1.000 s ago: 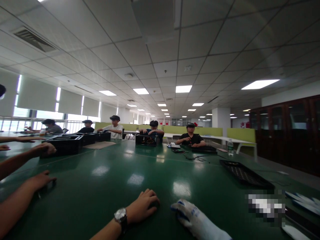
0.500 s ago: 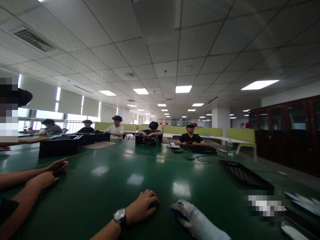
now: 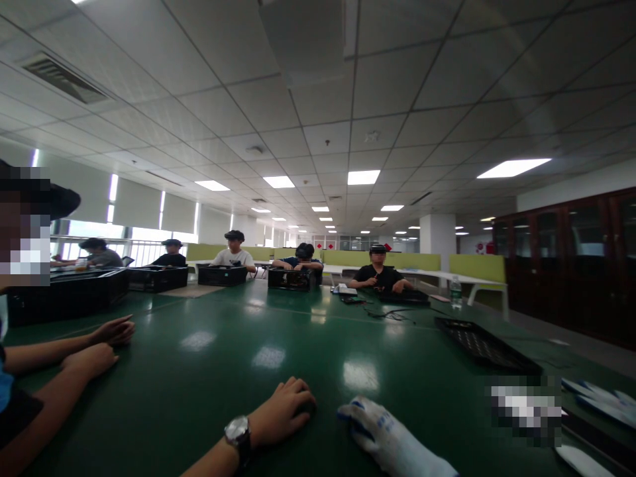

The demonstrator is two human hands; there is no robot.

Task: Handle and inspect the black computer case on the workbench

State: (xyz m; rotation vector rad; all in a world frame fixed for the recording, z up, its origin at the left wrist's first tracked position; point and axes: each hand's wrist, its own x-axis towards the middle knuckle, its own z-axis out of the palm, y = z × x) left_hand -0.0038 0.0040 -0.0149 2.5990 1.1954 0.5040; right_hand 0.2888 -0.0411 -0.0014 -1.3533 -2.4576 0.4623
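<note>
My left hand (image 3: 283,412), bare and with a wristwatch (image 3: 237,432) on the wrist, rests knuckles-up on the green table (image 3: 278,331) at the bottom centre. Its fingers are curled under, and whatever lies beneath them is hidden. Just to its right, my right hand (image 3: 385,437) lies on the table in a white work glove with blue edging. The glove's fingers cannot be told apart. The two hands are a short gap apart and touch nothing else that I can see.
A neighbour's two bare hands (image 3: 102,344) rest on the table at left. Black crates (image 3: 64,291) stand along the far left edge and a black tray (image 3: 484,344) lies at right. White gloves (image 3: 596,397) lie at the far right. Several people sit at the far end beside a water bottle (image 3: 456,291).
My hands have stayed put. The neighbour at left leaned into view and drew both hands together on the table. The black crates at left have shifted.
</note>
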